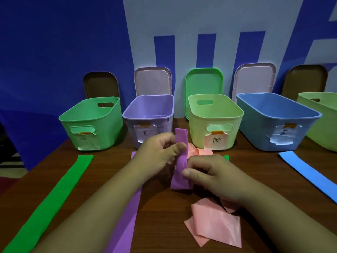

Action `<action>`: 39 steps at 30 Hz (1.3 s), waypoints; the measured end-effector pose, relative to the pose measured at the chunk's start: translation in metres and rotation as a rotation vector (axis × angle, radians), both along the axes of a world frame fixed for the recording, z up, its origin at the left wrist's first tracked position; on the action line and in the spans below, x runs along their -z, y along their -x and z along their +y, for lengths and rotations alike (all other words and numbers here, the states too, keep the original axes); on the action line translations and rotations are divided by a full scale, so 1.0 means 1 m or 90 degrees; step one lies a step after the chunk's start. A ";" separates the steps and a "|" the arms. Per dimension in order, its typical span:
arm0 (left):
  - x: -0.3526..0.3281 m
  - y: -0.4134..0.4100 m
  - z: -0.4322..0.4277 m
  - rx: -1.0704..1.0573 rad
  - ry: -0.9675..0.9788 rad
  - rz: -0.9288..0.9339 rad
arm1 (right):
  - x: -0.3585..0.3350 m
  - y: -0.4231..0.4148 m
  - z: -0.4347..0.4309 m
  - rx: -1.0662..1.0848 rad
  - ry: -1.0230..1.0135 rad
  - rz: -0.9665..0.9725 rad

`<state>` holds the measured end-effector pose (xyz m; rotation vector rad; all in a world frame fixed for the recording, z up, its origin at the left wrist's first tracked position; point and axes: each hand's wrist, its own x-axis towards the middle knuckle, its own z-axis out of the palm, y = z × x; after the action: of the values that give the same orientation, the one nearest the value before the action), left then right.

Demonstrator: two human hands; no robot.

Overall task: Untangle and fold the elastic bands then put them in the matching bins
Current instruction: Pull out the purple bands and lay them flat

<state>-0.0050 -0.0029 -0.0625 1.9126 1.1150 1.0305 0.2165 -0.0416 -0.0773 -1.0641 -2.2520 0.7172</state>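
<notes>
Wooden tabletop below, left hand and right hand both pinch the folded purple band — its long axis pointing away from the grip toward the purple bin just beyond, nearer the left hand.

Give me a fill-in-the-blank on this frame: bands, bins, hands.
1. The left hand and the right hand both hold a folded elastic band coloured ____.
2. The flat blue elastic band lies on the brown wooden table before the rectangular plastic bin coloured ____.
3. The crumpled pink elastic band lies beside the wrist of the ____ hand.
Missing: purple; blue; right.
</notes>
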 end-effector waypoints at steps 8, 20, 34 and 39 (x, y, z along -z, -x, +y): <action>-0.008 -0.003 -0.010 0.045 0.077 -0.037 | 0.005 -0.002 0.004 0.058 0.039 0.115; -0.013 0.000 -0.015 0.081 0.086 -0.030 | 0.011 -0.005 0.012 0.062 -0.030 0.091; -0.008 0.007 -0.005 -0.045 -0.013 -0.033 | 0.003 -0.004 0.005 0.200 -0.049 0.140; -0.009 0.012 0.005 -0.091 0.018 -0.273 | -0.004 -0.010 0.007 0.340 -0.140 0.182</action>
<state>-0.0168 0.0017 -0.0533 1.5068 1.0150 1.4140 0.2269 -0.0350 -0.0736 -1.2829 -1.6535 0.3558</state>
